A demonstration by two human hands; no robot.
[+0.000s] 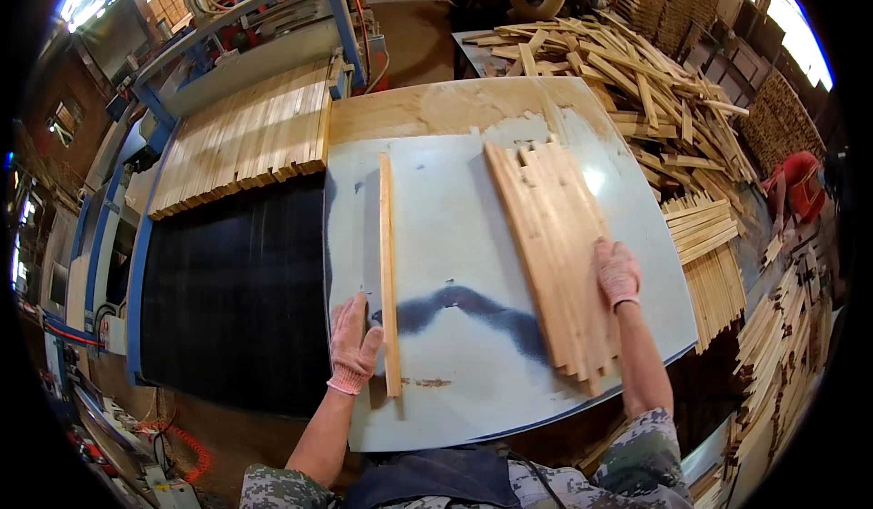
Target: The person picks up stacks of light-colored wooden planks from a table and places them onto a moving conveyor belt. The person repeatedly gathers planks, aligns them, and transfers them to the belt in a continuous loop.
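Note:
My left hand [353, 345], in a pinkish work glove, is open with its fingers stretched out and thumb apart. It rests beside a single narrow wooden strip [388, 277] that stretches away from me on the pale worktable [446, 227]. On the table's right part lies a row of wooden strips [559, 254] side by side, their ends uneven. My gloved right hand [618, 273] is closed over the right edge of that row; some of its fingertips are hidden.
Left of the table is a blue-framed machine [145, 264] with a black belt [236, 300]; strips lie in a tight row [250, 136] at its far end. A loose heap of wood pieces [627, 73] is behind right. A person in red [802, 186] is at the right.

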